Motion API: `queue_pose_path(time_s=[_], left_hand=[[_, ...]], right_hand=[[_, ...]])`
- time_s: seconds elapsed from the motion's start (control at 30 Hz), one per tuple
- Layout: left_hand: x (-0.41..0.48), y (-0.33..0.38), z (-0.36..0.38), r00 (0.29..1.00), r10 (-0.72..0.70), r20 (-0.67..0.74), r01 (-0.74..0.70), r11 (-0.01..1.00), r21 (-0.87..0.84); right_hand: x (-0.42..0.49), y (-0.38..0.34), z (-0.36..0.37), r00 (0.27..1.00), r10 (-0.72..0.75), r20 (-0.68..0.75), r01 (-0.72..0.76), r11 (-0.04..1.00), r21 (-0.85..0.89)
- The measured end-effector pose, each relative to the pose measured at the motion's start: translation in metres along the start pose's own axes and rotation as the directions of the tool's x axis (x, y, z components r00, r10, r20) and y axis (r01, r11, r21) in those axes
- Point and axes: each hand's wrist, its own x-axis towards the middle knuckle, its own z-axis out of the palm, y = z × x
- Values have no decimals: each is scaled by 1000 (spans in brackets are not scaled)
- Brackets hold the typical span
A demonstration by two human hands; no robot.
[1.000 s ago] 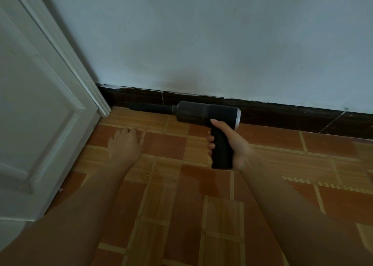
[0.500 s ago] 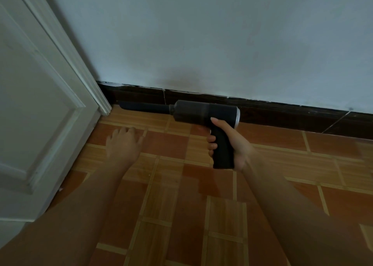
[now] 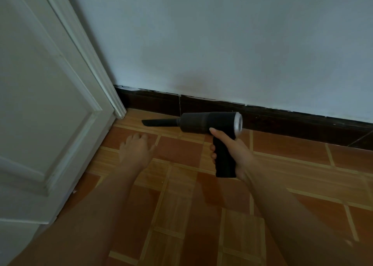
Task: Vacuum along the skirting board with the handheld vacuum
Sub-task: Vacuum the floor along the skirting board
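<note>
Tiled floor (image 3: 201,225) | right hand (image 3: 236,156) grips handheld vacuum (image 3: 207,122) beside skirting board (image 3: 292,122) | left hand (image 3: 134,150) relaxed, empty, leftward

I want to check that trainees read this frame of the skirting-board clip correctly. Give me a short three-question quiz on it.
1. True or false: the nozzle of the handheld vacuum touches the door frame with its tip.
2. Which way does the nozzle point? A) left along the skirting board, toward the door frame; B) up at the wall; C) back at the person.
3. Which of the hands grips the vacuum's handle?

Key
1. False: a strip of floor shows between the tip and the frame.
2. A.
3. The right hand. The left hand is spread open low over the floor and holds nothing.
</note>
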Motion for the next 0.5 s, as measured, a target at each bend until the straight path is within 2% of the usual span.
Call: queue_pose_path(time_s=[0.13,0.27,0.37,0.5], left_hand=[[6,-6,5,999,20,46,-23,998,51],[13,-17,16,993,15,117,-20,999,45],[20,-27,22,989,4,145,-8,1000,27],[27,-47,28,984,-22,175,24,1000,-7]], right_hand=[[15,4,13,994,-103,-31,99,989,-109],[31,2,21,968,-252,-9,236,917,-322],[48,0,31,930,-357,86,350,795,-494],[69,5,48,886,-429,177,425,596,-681]])
